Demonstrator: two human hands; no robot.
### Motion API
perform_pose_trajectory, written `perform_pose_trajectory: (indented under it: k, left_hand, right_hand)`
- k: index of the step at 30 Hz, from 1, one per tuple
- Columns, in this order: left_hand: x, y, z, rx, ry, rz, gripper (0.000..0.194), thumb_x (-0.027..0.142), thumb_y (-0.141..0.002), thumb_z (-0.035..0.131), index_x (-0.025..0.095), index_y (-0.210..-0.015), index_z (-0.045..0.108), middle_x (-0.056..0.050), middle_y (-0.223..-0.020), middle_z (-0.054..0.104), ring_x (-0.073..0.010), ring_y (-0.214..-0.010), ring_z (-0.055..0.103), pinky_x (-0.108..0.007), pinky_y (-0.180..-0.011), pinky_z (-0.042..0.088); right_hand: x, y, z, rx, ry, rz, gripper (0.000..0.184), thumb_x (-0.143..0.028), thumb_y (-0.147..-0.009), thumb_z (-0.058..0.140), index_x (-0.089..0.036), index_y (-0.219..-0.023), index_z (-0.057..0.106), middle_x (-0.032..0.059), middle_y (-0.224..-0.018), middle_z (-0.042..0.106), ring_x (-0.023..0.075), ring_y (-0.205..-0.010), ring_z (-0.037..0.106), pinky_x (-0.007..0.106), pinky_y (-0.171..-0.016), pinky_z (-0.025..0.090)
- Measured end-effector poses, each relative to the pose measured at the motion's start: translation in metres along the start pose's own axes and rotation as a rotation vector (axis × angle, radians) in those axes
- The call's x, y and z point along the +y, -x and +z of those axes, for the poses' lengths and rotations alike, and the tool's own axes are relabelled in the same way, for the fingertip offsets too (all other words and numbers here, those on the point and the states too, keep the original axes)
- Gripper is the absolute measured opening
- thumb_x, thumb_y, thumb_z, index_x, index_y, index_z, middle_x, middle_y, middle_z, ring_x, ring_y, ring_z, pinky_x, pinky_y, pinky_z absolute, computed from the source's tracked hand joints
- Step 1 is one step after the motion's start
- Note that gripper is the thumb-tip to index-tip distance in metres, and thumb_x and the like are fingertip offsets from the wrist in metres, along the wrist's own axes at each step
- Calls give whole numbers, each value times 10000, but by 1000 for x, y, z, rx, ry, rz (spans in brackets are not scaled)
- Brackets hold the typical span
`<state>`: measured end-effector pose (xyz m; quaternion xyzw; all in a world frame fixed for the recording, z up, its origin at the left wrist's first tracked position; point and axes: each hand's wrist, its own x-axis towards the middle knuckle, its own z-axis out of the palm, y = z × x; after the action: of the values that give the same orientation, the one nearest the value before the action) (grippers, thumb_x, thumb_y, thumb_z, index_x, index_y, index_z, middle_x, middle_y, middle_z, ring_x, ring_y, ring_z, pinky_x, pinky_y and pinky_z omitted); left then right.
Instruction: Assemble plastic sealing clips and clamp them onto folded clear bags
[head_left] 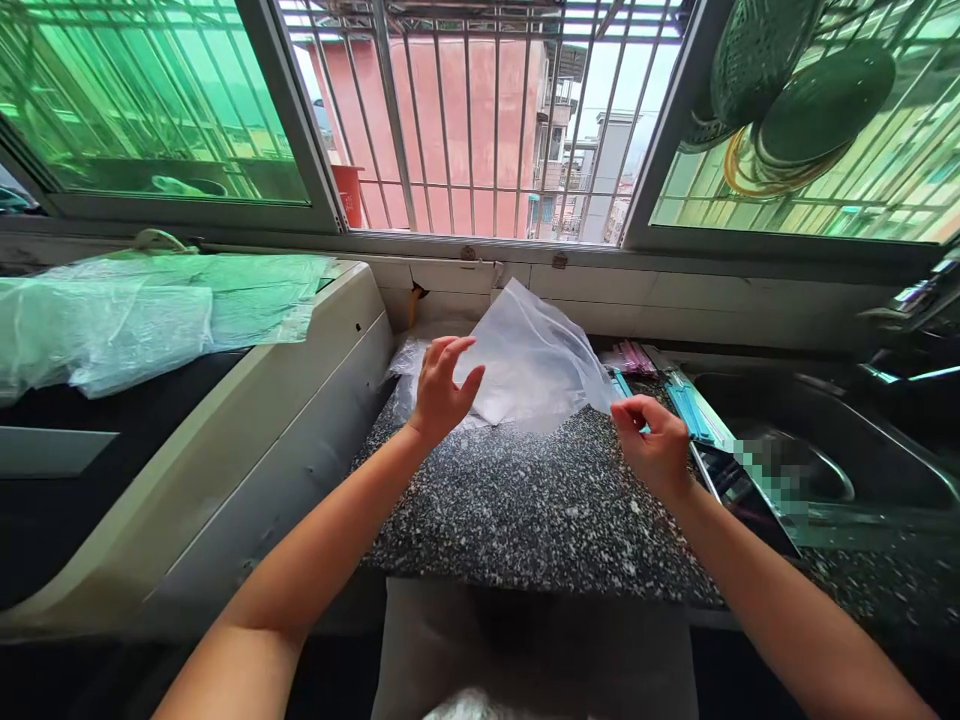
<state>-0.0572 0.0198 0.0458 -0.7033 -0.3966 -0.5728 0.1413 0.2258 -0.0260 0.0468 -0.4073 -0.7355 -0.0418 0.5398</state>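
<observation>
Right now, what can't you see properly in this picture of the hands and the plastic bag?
All in the head view:
- Inside the plastic bag: the film is cloudy, so its contents cannot be told.
- Left hand: its palm faces away, so its touch on the bag is unclear.
- Right hand: the fingertips curl out of sight at the bag's corner.
- Sink: a patch is blurred into squares.
- White object: cut off by the bottom edge.

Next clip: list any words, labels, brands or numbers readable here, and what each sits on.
None can be read.
Clear plastic bag held between left hand and right hand: no print visible.
Blue flat packets beside the steel sink: any marking too small to read.
Patch beside the sink: pixelated, unreadable.
</observation>
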Motion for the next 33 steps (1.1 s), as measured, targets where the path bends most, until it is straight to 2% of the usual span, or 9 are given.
perform_pose_trajectory:
  k: [3, 6, 11, 15, 19, 26, 33]
  left_hand:
    - [15, -8, -7, 44, 47, -27, 289, 361, -843, 552, 222, -1096, 537, -53, -968, 556, -163, -863, 539, -331, -778, 483]
    - [26, -15, -14, 40, 79, -34, 239, 386, -856, 535, 227, -1031, 570, -37, -919, 570, -153, -847, 543, -324, -775, 476]
    - [45, -29, -20, -72, 178, -3, 197, 382, -877, 500, 214, -866, 601, -20, -816, 608, -137, -796, 552, -295, -741, 473]
    - [54, -40, -20, -157, 186, -73, 233, 354, -876, 496, 208, -708, 564, -17, -732, 601, -139, -747, 542, -298, -728, 466]
    - [56, -45, -21, -207, 175, -133, 240, 327, -871, 490, 209, -670, 545, -21, -699, 586, -145, -726, 533, -303, -708, 459]
    - [53, -55, -32, -199, 130, -114, 248, 281, -855, 492, 194, -625, 518, -22, -651, 554, -139, -678, 503, -295, -664, 436]
    - [48, -56, -41, -313, 203, -188, 283, 356, -839, 503, 180, -619, 518, -9, -609, 516, -104, -575, 443, -256, -559, 394]
  right_hand:
    - [-4, 12, -13, -8, -22, 19, 163, -251, -830, 552, -191, -680, 572, -37, -546, 535, 86, -475, 440, 216, -482, 367]
    - [-7, 19, -23, 1, -41, 50, 157, -260, -825, 559, -189, -687, 584, -37, -548, 548, 85, -467, 444, 215, -471, 367]
    - [-7, 26, -31, 3, -96, 147, 166, -291, -825, 560, -191, -696, 588, -35, -563, 573, 87, -470, 465, 217, -467, 370]
    - [-5, 29, -33, 12, -127, 233, 215, -366, -819, 559, -201, -684, 584, -30, -551, 565, 100, -474, 473, 231, -470, 383]
    - [-2, 28, -34, -21, -153, 275, 244, -407, -812, 555, -207, -676, 586, -15, -548, 577, 116, -474, 487, 248, -470, 399]
    - [0, 22, -33, -59, -211, 279, 248, -410, -808, 557, -201, -677, 586, -15, -543, 581, 116, -471, 502, 240, -467, 401]
    - [0, 21, -28, -152, -284, 336, 302, -460, -800, 558, -188, -668, 581, -10, -546, 569, 111, -482, 492, 236, -472, 395]
